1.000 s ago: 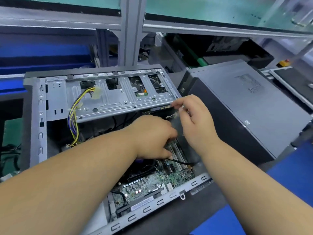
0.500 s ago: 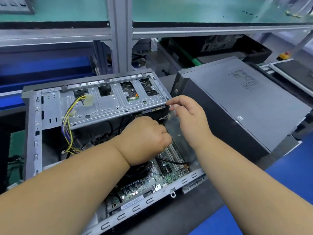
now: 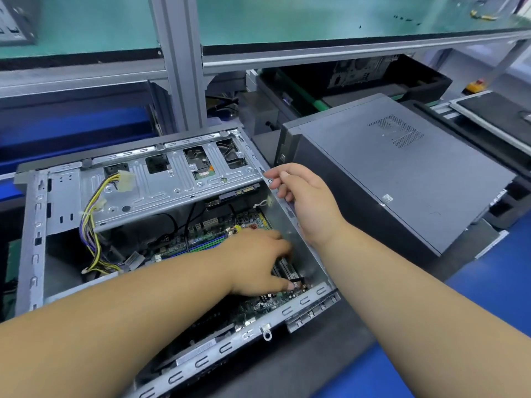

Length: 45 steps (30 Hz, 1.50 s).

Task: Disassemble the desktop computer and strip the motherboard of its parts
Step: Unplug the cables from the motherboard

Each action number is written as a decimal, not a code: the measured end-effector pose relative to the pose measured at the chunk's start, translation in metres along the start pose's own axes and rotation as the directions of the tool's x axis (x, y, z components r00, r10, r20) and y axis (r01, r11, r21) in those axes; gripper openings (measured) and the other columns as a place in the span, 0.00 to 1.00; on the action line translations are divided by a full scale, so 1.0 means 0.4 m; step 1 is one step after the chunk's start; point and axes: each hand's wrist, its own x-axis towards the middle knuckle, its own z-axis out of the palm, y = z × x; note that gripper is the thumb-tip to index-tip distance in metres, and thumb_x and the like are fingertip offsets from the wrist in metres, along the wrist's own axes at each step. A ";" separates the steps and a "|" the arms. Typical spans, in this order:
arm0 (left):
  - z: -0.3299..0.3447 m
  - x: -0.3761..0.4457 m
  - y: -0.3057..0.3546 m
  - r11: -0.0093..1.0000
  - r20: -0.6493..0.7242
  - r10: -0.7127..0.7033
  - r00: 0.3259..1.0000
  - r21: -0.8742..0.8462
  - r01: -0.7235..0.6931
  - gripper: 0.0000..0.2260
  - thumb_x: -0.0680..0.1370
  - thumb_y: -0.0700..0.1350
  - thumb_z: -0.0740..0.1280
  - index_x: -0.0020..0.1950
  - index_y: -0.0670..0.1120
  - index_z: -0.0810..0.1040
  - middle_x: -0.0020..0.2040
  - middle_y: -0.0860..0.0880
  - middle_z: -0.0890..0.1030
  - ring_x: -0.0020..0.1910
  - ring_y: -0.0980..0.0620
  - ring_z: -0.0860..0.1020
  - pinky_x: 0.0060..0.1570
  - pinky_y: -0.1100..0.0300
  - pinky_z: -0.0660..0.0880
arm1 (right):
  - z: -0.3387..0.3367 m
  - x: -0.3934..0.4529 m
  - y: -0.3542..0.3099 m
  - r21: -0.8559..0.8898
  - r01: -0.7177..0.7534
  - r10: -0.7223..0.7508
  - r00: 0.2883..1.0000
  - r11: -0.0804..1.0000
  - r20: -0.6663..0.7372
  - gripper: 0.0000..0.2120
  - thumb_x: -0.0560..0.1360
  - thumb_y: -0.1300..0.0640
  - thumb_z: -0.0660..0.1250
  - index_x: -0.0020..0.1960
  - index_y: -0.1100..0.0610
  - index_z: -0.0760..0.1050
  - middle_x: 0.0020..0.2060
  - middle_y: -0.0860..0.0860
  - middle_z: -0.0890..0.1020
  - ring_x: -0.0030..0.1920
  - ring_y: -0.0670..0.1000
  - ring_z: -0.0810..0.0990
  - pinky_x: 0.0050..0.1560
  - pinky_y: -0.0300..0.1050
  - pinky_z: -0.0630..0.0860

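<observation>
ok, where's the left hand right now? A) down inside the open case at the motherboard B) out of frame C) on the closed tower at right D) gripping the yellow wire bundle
A: the left hand reaches into the open case, fingertips at the motherboard by its right wall.

motherboard (image 3: 218, 242) in open case (image 3: 31, 225) — closed tower (image 3: 402, 179) right

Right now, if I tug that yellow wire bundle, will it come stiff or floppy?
Probably floppy: the yellow wire bundle droops in loose curves. It likely won't pull free, since a tie binds it and its white plug lies on the metal drive tray.
</observation>
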 end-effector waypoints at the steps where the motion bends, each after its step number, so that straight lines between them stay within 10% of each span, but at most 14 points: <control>1: 0.004 0.008 0.009 0.999 0.047 -0.024 0.999 -0.046 0.026 0.25 0.72 0.66 0.65 0.62 0.53 0.73 0.54 0.51 0.75 0.54 0.48 0.75 0.54 0.54 0.73 | 0.001 0.000 0.001 0.000 0.003 -0.003 1.000 1.000 0.001 0.14 0.80 0.60 0.57 0.49 0.55 0.82 0.41 0.52 0.77 0.41 0.44 0.73 0.46 0.38 0.69; 9: 0.046 0.087 0.066 0.949 0.266 -0.150 0.952 -0.230 0.213 0.11 0.74 0.53 0.68 0.52 0.50 0.78 0.50 0.50 0.81 0.49 0.47 0.78 0.52 0.54 0.77 | 0.008 0.000 0.001 -0.031 0.026 -0.025 0.999 0.999 0.030 0.14 0.77 0.56 0.57 0.47 0.52 0.82 0.40 0.53 0.77 0.40 0.46 0.72 0.48 0.42 0.71; 16: 0.077 0.122 0.052 0.978 0.325 -0.158 0.933 -0.077 0.193 0.14 0.79 0.42 0.62 0.64 0.45 0.76 0.58 0.45 0.80 0.54 0.43 0.78 0.53 0.53 0.77 | 0.009 0.001 0.006 -0.080 0.064 -0.061 0.997 0.995 0.037 0.14 0.77 0.56 0.57 0.46 0.53 0.82 0.40 0.52 0.77 0.41 0.46 0.73 0.48 0.42 0.70; 21: 0.113 0.088 0.043 0.906 0.255 -0.180 0.950 -0.334 0.261 0.15 0.75 0.59 0.66 0.56 0.52 0.76 0.53 0.50 0.80 0.51 0.47 0.77 0.52 0.54 0.76 | 0.009 0.000 0.005 -0.124 0.076 -0.072 0.997 0.989 0.036 0.13 0.77 0.57 0.58 0.47 0.53 0.82 0.39 0.48 0.78 0.41 0.45 0.73 0.47 0.41 0.71; 37: 0.016 0.098 -0.003 0.915 0.020 -0.268 0.963 -0.308 0.261 0.11 0.78 0.50 0.62 0.54 0.49 0.82 0.50 0.47 0.83 0.50 0.45 0.79 0.50 0.55 0.76 | 0.014 0.001 0.015 -0.212 0.137 -0.128 0.990 0.968 0.056 0.11 0.74 0.57 0.60 0.45 0.50 0.82 0.38 0.44 0.80 0.41 0.41 0.76 0.49 0.41 0.71; 41: -0.022 0.090 -0.009 0.937 0.241 -0.194 0.951 -0.242 0.253 0.13 0.79 0.51 0.63 0.57 0.46 0.82 0.53 0.47 0.82 0.53 0.46 0.78 0.54 0.59 0.74 | 0.016 0.002 0.015 -0.232 0.148 -0.138 0.989 0.961 0.057 0.11 0.74 0.57 0.60 0.45 0.50 0.82 0.38 0.46 0.80 0.41 0.42 0.76 0.49 0.40 0.71; 45: -0.070 0.067 -0.005 0.934 0.394 -0.077 0.916 -0.294 0.204 0.13 0.79 0.54 0.64 0.51 0.49 0.85 0.41 0.52 0.81 0.36 0.56 0.73 0.36 0.70 0.67 | 0.019 0.001 0.012 -0.251 0.142 -0.131 0.989 0.957 0.063 0.11 0.75 0.57 0.60 0.45 0.50 0.82 0.38 0.46 0.80 0.41 0.41 0.76 0.48 0.40 0.71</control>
